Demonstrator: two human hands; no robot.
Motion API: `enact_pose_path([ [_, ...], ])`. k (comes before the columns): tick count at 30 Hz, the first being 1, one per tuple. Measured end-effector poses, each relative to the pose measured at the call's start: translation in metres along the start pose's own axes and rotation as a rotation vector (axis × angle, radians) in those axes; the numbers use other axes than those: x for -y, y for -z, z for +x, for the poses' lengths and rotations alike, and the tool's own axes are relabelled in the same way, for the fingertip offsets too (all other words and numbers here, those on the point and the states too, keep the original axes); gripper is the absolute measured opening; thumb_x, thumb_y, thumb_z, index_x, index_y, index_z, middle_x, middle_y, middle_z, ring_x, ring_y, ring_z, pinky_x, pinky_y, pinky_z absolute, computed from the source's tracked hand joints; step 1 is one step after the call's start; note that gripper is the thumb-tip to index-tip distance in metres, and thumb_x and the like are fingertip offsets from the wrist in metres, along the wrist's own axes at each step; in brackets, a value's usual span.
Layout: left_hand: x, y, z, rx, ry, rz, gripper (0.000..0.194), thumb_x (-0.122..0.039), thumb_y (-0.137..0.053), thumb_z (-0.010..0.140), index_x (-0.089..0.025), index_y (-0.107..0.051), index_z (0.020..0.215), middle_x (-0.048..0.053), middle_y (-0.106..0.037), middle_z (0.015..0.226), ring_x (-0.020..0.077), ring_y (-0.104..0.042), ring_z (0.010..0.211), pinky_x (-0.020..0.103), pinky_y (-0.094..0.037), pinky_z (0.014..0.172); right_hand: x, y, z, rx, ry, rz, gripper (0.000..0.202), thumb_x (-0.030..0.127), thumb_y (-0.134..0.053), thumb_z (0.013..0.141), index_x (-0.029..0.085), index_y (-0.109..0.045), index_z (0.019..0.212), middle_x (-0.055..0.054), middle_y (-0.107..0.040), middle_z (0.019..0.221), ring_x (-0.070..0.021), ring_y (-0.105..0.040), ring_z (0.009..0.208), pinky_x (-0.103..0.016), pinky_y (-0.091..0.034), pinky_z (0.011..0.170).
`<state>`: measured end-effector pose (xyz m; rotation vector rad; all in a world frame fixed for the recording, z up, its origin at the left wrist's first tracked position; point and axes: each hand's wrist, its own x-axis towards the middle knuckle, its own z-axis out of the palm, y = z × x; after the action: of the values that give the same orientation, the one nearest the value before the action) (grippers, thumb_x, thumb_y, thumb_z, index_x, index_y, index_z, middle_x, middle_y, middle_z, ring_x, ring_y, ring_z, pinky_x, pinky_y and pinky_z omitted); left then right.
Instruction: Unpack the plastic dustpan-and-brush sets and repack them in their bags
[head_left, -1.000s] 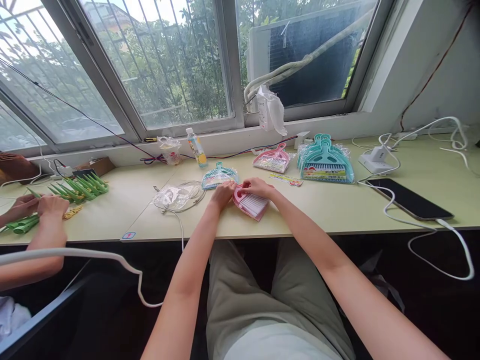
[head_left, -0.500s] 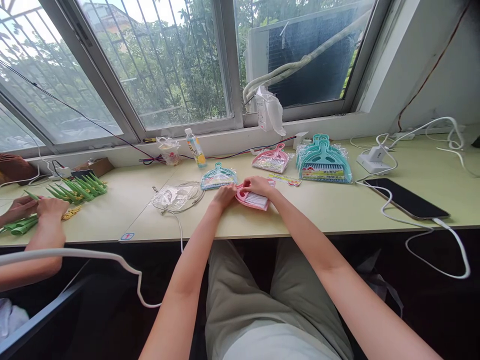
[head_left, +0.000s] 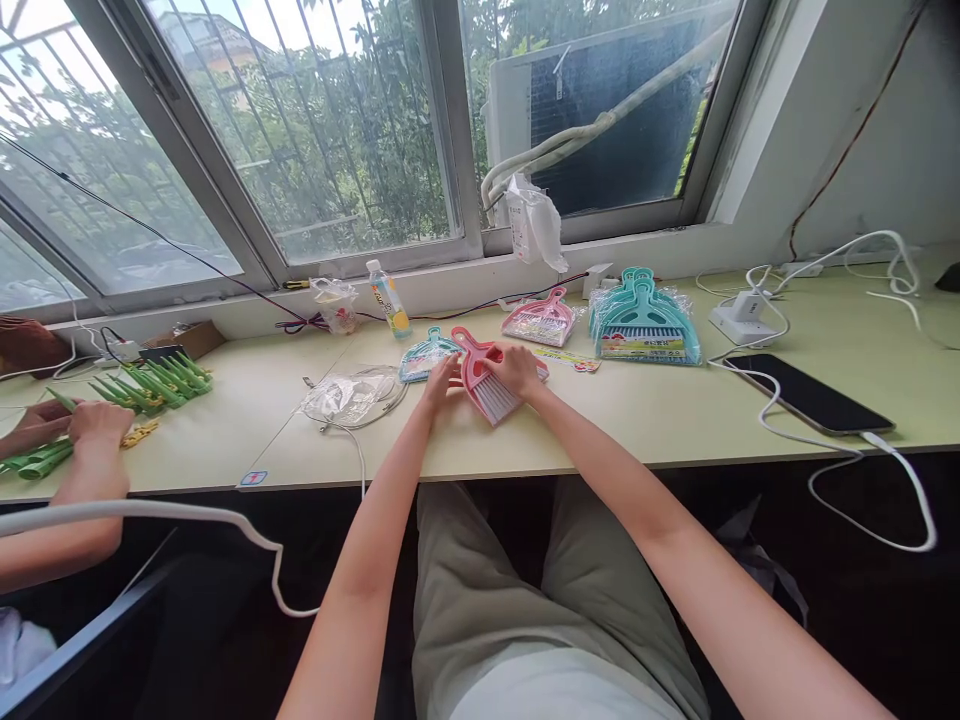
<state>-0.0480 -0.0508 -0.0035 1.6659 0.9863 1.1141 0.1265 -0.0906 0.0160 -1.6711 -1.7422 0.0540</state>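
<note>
A pink mini dustpan and brush set (head_left: 487, 390) is on the table in front of me, tilted with its handle pointing to the upper left and the pale bristles toward me. My right hand (head_left: 517, 372) is closed over its right part, fingers curled in at the red middle. My left hand (head_left: 442, 382) is at its left edge with fingers apart; whether it touches the edge I cannot tell. Just behind my left hand lies a teal dustpan set (head_left: 426, 357) in clear wrapping. A printed card strip (head_left: 568, 359) lies beyond my right hand.
Wrapped teal dustpan sets (head_left: 646, 325) and a wrapped pink set (head_left: 541, 320) stand farther back. A bottle (head_left: 389, 300), a bagged coiled cable (head_left: 352, 395) and a charging phone (head_left: 810, 394) are around. At left, another person's hands (head_left: 97, 422) handle green stems.
The pink set has turned, its handle swinging up and away from me. My left hand has loosened from its left end, and my right hand stays on it.
</note>
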Motion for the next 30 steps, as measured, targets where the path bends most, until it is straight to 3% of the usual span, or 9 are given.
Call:
enact_pose_path([
  [3,0.002,-0.001,-0.005,0.325,0.155,-0.205,0.040,-0.050,-0.061,0.085,-0.016,-0.066,0.106,0.012,-0.069,0.099,0.0222,-0.068,0.086,0.038,-0.057,0.078,0.002,0.000,-0.002,0.005,0.017,0.002,0.026,0.041,-0.057,0.094,0.020,-0.071,0.101,-0.008,-0.074,0.105,-0.0188,-0.066,0.096,-0.026,-0.044,0.083],
  [5,0.002,0.001,-0.007,0.355,0.190,-0.239,0.033,-0.040,-0.071,0.077,-0.017,-0.067,0.100,0.011,-0.070,0.096,0.0208,-0.067,0.082,0.036,-0.057,0.075,0.002,0.002,-0.002,0.008,0.004,-0.025,0.028,0.040,-0.051,0.097,0.020,-0.071,0.103,-0.009,-0.073,0.107,-0.0198,-0.065,0.098,-0.027,-0.044,0.085],
  [9,0.001,0.008,-0.005,0.217,0.178,-0.285,0.023,-0.030,-0.068,0.071,-0.017,-0.064,0.089,0.006,-0.067,0.084,0.0157,-0.063,0.070,0.029,-0.054,0.067,-0.010,0.009,0.004,-0.141,-0.172,-0.137,0.040,0.032,-0.034,0.102,0.017,-0.067,0.118,-0.016,-0.067,0.120,-0.0273,-0.056,0.116,-0.036,-0.044,0.093],
  [11,0.000,0.010,-0.003,0.139,0.157,-0.309,0.023,-0.029,-0.066,0.070,-0.017,-0.062,0.088,0.004,-0.066,0.080,0.0145,-0.062,0.067,0.028,-0.052,0.066,-0.022,0.012,0.007,-0.147,-0.293,-0.188,0.042,0.030,-0.033,0.101,0.015,-0.066,0.122,-0.019,-0.062,0.129,-0.0318,-0.048,0.126,-0.046,-0.038,0.102],
  [15,0.001,0.012,0.001,-0.014,0.188,-0.360,0.025,-0.031,-0.064,0.068,-0.017,-0.059,0.089,0.003,-0.063,0.076,0.0150,-0.060,0.064,0.028,-0.050,0.062,-0.041,0.009,0.013,0.085,-0.491,-0.235,0.051,0.038,-0.036,0.100,0.010,-0.055,0.137,-0.024,-0.046,0.147,-0.0403,-0.027,0.143,-0.064,-0.024,0.109],
  [18,0.004,0.016,0.005,-0.121,0.189,-0.419,0.030,-0.032,-0.063,0.068,-0.018,-0.058,0.095,0.003,-0.064,0.081,0.0153,-0.060,0.066,0.027,-0.048,0.059,-0.045,0.003,0.014,0.234,-0.562,-0.230,0.060,0.043,-0.035,0.100,0.009,-0.040,0.149,-0.027,-0.035,0.154,-0.0419,-0.023,0.146,-0.067,-0.022,0.108],
  [21,0.007,0.023,0.007,-0.182,0.145,-0.455,0.032,-0.033,-0.062,0.069,-0.019,-0.057,0.097,0.002,-0.064,0.083,0.0138,-0.060,0.069,0.026,-0.049,0.062,-0.043,-0.004,0.014,0.319,-0.493,-0.262,0.051,0.033,-0.041,0.099,0.012,-0.048,0.145,-0.026,-0.041,0.150,-0.0386,-0.032,0.142,-0.061,-0.027,0.108],
  [25,0.009,0.031,0.007,-0.217,0.080,-0.470,0.035,-0.032,-0.067,0.067,-0.019,-0.057,0.098,0.001,-0.064,0.087,0.0112,-0.060,0.072,0.026,-0.051,0.069,-0.042,-0.011,0.014,0.294,-0.305,-0.279,0.040,0.016,-0.044,0.093,0.019,-0.065,0.127,-0.018,-0.060,0.132,-0.0309,-0.050,0.127,-0.044,-0.041,0.102],
  [30,0.008,0.032,0.007,-0.275,0.011,-0.500,0.047,-0.021,-0.072,0.062,-0.022,-0.058,0.107,0.002,-0.067,0.097,0.0125,-0.064,0.084,0.026,-0.053,0.077,-0.043,-0.007,0.015,0.272,-0.235,-0.230,0.041,0.014,-0.044,0.092,0.027,-0.066,0.124,-0.012,-0.060,0.132,-0.0277,-0.048,0.128,-0.038,-0.044,0.098],
])
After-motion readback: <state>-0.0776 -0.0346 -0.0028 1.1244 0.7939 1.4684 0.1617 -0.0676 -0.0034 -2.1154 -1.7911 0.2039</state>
